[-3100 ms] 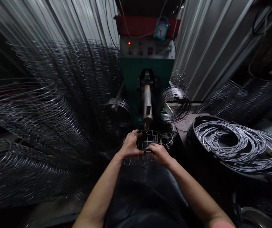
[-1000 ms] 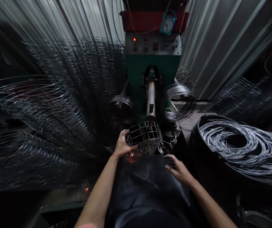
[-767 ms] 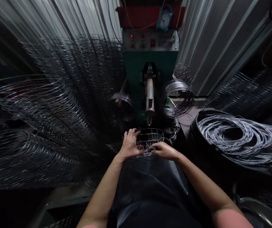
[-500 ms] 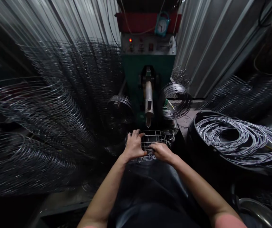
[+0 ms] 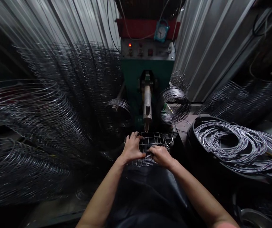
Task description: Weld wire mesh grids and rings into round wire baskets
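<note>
A round wire basket (image 5: 155, 139) of silvery mesh sits in front of me, below the electrode tip of a green spot welding machine (image 5: 132, 74). My left hand (image 5: 132, 147) grips the basket's left side, its fingers over the far rim and its thumb at the near side. On the near rim, my right hand (image 5: 161, 154) is closed, fingers curled and thumb pressed against the wire. The welder's upper arm (image 5: 147, 103) points down at the basket's far rim. My hands cover parts of the near and left rim.
Tall stacks of wire rings (image 5: 62, 117) crowd the left. Wire coils (image 5: 176, 103) hang beside the machine. On the right, a black tub (image 5: 193, 134) holds loose wire hoops (image 5: 236, 139). A blue clock (image 5: 161, 31) hangs above the control panel (image 5: 158, 52). Corrugated metal walls stand behind.
The view has tilted up slightly, so everything sits a little lower in the picture. Both hands keep their hold on the wire basket, with hardly any shift.
</note>
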Demonstrator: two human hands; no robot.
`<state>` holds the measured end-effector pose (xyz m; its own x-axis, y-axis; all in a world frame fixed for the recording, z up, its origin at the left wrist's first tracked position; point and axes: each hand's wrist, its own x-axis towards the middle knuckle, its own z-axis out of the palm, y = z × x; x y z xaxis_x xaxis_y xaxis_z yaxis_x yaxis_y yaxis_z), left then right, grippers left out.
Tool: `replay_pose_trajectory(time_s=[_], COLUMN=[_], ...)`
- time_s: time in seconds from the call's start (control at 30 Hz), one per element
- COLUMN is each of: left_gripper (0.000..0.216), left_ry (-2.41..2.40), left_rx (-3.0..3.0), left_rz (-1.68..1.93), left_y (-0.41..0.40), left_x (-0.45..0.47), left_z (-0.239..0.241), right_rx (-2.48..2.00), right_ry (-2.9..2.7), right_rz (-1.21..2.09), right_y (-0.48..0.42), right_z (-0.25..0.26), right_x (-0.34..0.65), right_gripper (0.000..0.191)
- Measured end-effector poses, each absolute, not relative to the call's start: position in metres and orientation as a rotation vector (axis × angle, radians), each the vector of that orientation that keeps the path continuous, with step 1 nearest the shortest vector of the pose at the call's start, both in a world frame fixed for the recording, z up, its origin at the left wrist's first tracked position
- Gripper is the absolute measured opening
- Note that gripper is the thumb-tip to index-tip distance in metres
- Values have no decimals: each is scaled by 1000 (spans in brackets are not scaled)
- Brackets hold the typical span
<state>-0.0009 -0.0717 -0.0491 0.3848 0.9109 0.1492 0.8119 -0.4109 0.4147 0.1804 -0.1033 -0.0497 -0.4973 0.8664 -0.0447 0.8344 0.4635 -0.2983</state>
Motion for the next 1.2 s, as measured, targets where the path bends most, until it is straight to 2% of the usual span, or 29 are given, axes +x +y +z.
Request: replay_pose_trajectory(time_s=[0.43,0.6,0.77,1.2], left_gripper=[70,98,83,78], left_ry=[1411,1273,1364,1467], left_rx=[2361,2309,2304,2263], left_rz=[498,430,546,707], left_y=[-38,-41,-39,-12], left_x=[-10,-24,-21,-15], left_z=[-45,-54,-63,-62], right_rx=[-1565,-1576,-1572,-1600], right_ry=[-2576,-2564,-2553,-2338], right_rz=[389,354,318,200], right_y=[-73,-78,-79,-54], right_z=[-38,-38,-43,-53], right_x=[177,178,178,173], right_gripper=[34,35,34,20])
